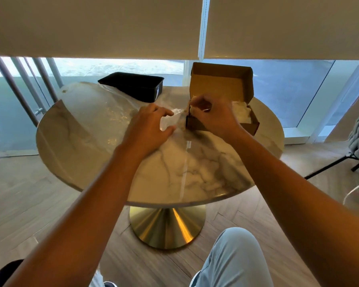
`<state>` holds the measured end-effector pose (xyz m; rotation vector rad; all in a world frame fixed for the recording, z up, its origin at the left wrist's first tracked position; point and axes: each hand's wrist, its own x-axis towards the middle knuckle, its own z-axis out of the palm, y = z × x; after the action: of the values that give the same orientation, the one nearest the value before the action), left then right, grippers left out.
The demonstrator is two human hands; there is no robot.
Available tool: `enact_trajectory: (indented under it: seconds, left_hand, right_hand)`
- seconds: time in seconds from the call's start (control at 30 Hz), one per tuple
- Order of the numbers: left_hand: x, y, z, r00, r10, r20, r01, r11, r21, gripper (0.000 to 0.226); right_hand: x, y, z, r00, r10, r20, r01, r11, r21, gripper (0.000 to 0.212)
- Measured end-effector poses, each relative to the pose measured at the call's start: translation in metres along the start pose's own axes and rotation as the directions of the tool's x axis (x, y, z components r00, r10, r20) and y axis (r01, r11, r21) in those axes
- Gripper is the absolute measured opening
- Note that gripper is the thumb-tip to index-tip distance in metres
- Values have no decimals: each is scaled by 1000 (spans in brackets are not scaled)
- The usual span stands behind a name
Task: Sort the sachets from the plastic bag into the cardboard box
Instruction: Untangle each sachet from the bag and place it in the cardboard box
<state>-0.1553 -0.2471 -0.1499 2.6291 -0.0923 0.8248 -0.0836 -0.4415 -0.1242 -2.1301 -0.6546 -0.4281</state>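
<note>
1. Head view showed one plastic bag (104, 112) lying spread over the bench (195, 179), with one black tray (133, 85) behind it.
2. Left hand (149, 129) pinched the bag's mouth.
3. Right hand (214, 117) pinched a sachet (192, 108) at the rim of one cardboard box (222, 88).
4. White sachets (241, 111) already lay inside, too blurred to count; sorting looked partly done.

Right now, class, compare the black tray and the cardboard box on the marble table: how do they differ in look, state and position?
The black tray is dark and glossy; the cardboard box is matte brown. The tray has no lid in view, while the box's lid stands open. The tray sits untouched at the far left; the box sits to the right, with the right hand at its near corner. The box holds pale sachets; the tray's contents cannot be seen. Both are rectangular and rest on the table.
</note>
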Motion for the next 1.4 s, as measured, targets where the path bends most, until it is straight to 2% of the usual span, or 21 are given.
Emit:
enact_trajectory:
  seconds: [0.27, 0.33, 0.4, 0.5, 0.73, 0.87, 0.97, 1.03, 1.17, 1.3, 1.4]
  left_hand:
    - [-39, -31, -21, 994, -112, -19, 113, 992, 56, 50]
    - [-41, -35, -22, 993, -117, -32, 118, 993, 31, 42]
    - [-41, -38, -21, 990, -129, -59, 130, 991, 16, 24]
    - [-39, -41, -17, 983, -146, -111, 145, 989, -19, 5]
    - [-35, -41, -25, 955, -251, -158, 194, 931, -309, 10]
    - [-34, -43, -27, 951, -244, -189, 160, 914, -373, 8]
    - [-34, -43, -29, 943, -256, -214, 152, 900, -409, 12]
    - [-34, -41, -32, 917, -312, -248, 173, 872, -458, 9]
    - [-34, -38, -37, 867, -403, -292, 201, 821, -535, 4]
    - [-35, -38, -36, 891, -383, -244, 208, 821, -532, 5]
    - [-36, -38, -35, 913, -326, -246, 156, 835, -528, 6]
  right_hand:
    - [-25, -26, 60, 995, -69, 73, 58, 989, 137, 14]
    - [-28, -26, 66, 993, -93, 76, 82, 987, 140, 12]
    - [-28, -24, 69, 988, -120, 93, 108, 987, 121, 11]
    - [-28, -21, 71, 977, -166, 132, 159, 985, 66, 12]
    - [-27, -33, 81, 917, -319, 240, 354, 928, -117, 23]
    - [-20, -39, 86, 895, -338, 291, 428, 834, -348, 31]
    - [-15, -36, 91, 851, -329, 409, 490, 777, -396, 36]
    - [-16, -35, 92, 838, -300, 455, 482, 799, -360, 36]
    - [-23, -38, 87, 847, -269, 459, 430, 854, -292, 33]
    - [-18, -44, 90, 865, -228, 446, 377, 883, -279, 35]
    - [-2, -49, 102, 874, -202, 443, 340, 904, -260, 40]
